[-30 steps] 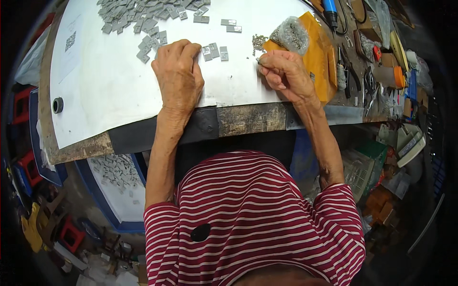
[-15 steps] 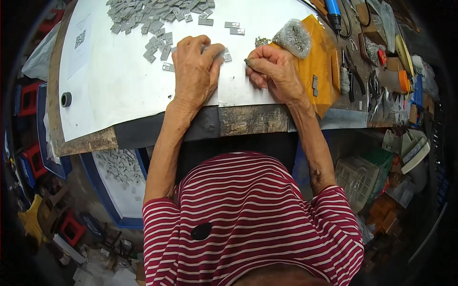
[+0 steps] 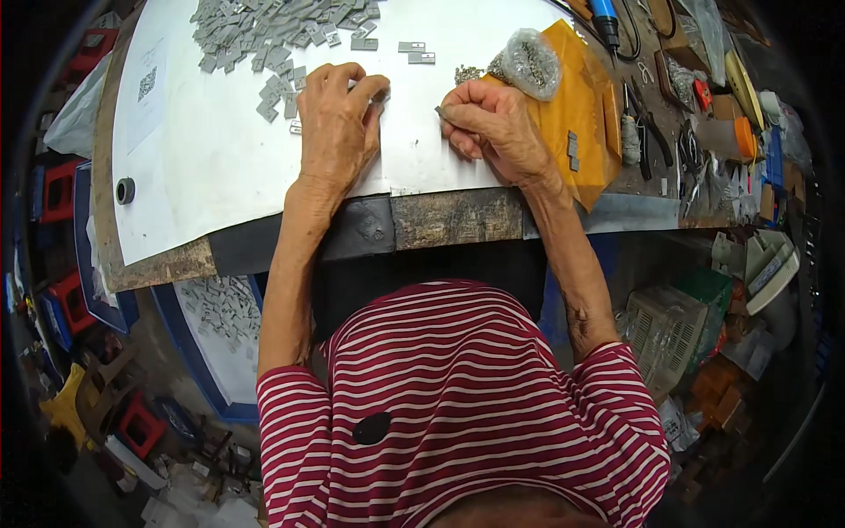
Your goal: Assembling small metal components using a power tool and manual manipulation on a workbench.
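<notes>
My right hand (image 3: 497, 123) is closed above the white sheet, thumb and forefinger pinching a small dark grey flat piece (image 3: 440, 112) that sticks out to the left. To its left, my left hand (image 3: 339, 123) lies palm down with curled fingers. At its fingertips only the edge of a small grey plate (image 3: 385, 93) shows; the rest is hidden. Beyond and left of this hand spreads a pile of small grey rectangular plates (image 3: 273, 31). Two more plates (image 3: 416, 53) lie apart, beyond the gap between my hands.
Tiny metal parts (image 3: 466, 74) lie beside a clear plastic bag (image 3: 528, 66) of similar parts. A yellow padded envelope (image 3: 581, 106) carries two grey pieces (image 3: 573, 151). Pliers (image 3: 656, 141) and a blue electric screwdriver (image 3: 606, 19) lie at right; a black ring (image 3: 125, 191) sits far left.
The whole view has shifted slightly. The grey plate lying beside my left fingertips is now mostly hidden at them. My right hand keeps its pinch on the dark piece.
</notes>
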Demonstrator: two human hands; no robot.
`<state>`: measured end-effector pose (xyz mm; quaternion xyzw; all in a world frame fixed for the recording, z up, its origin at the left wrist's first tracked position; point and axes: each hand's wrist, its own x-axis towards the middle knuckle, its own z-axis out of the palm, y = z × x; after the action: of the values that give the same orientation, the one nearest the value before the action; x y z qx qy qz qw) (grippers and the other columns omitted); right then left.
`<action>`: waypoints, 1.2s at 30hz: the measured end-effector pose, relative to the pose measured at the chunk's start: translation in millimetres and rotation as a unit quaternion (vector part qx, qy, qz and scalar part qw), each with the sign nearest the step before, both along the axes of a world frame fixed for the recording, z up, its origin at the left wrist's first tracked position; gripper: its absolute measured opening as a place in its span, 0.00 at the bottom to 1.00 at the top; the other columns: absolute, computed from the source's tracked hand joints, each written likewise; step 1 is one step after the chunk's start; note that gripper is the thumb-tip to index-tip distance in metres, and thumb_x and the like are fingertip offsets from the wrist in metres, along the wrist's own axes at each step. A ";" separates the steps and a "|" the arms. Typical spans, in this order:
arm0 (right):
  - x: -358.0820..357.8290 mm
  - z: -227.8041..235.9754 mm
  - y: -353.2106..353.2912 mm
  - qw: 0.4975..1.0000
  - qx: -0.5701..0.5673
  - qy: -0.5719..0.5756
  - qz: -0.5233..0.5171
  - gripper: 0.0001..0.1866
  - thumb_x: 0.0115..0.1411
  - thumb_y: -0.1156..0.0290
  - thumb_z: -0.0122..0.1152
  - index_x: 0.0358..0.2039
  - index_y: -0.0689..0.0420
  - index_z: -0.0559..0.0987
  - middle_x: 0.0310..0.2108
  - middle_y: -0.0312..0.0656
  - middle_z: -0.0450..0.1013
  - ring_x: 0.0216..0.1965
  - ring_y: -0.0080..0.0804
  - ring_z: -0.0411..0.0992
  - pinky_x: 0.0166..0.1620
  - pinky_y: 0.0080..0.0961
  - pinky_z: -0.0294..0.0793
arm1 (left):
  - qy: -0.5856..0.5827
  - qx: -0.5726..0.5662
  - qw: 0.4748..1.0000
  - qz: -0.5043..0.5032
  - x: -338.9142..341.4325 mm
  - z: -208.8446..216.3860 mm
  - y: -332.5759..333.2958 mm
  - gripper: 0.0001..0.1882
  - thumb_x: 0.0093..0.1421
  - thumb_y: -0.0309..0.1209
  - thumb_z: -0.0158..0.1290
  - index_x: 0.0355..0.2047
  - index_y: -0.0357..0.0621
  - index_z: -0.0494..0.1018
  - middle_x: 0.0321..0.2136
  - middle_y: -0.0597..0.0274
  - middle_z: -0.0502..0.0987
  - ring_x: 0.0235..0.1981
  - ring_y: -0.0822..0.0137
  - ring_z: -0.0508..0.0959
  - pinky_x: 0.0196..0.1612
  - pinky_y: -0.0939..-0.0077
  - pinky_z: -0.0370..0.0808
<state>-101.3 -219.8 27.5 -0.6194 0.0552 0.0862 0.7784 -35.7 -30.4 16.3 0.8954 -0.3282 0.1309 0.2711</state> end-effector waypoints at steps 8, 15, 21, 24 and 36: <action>0.2 2.9 -0.1 1.000 0.024 0.011 0.005 0.07 0.58 0.72 0.53 0.27 0.63 0.72 0.18 0.34 0.68 0.14 0.12 0.62 0.17 0.08 0.60 | -0.008 0.008 0.999 -0.050 10.4 -3.3 -2.3 0.09 0.49 0.22 0.54 0.33 0.43 0.72 0.36 0.61 0.71 0.45 0.57 0.66 0.47 0.62 0.61; 1.1 1.5 0.8 1.000 0.006 0.011 -0.003 0.06 0.58 0.74 0.53 0.28 0.64 0.72 0.19 0.35 0.68 0.14 0.13 0.62 0.17 0.08 0.61 | 0.140 -0.197 0.970 -0.038 -5.1 11.2 -19.8 0.06 0.56 0.26 0.50 0.33 0.39 0.70 0.27 0.57 0.72 0.35 0.58 0.71 0.40 0.68 0.67; 1.3 3.7 2.1 1.000 -0.013 0.013 -0.002 0.06 0.58 0.74 0.52 0.29 0.64 0.71 0.21 0.38 0.69 0.14 0.14 0.62 0.17 0.09 0.61 | 0.360 -0.327 0.872 -0.048 -20.2 13.7 -34.2 0.10 0.60 0.29 0.44 0.38 0.37 0.69 0.21 0.60 0.72 0.21 0.74 0.69 0.24 0.79 0.68; 2.4 4.6 3.4 1.000 -0.023 0.004 -0.004 0.07 0.57 0.72 0.53 0.27 0.64 0.72 0.18 0.34 0.69 0.16 0.14 0.64 0.17 0.10 0.61 | 0.357 -0.343 0.868 -0.036 -21.2 9.5 -37.2 0.09 0.60 0.28 0.44 0.39 0.38 0.68 0.16 0.64 0.70 0.17 0.77 0.68 0.21 0.82 0.66; 1.7 5.8 1.1 0.998 -0.053 0.018 -0.001 0.07 0.57 0.73 0.53 0.26 0.63 0.72 0.16 0.34 0.67 0.14 0.15 0.63 0.15 0.11 0.59 | 0.398 -0.345 0.846 -0.086 -19.7 9.2 -31.6 0.09 0.55 0.24 0.49 0.37 0.38 0.69 0.14 0.74 0.64 0.17 0.84 0.63 0.19 0.89 0.60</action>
<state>-99.6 -218.7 33.4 -0.6579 0.0741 0.0935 0.7436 -55.4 -62.0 25.5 0.6880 -0.2017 -0.1555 0.6795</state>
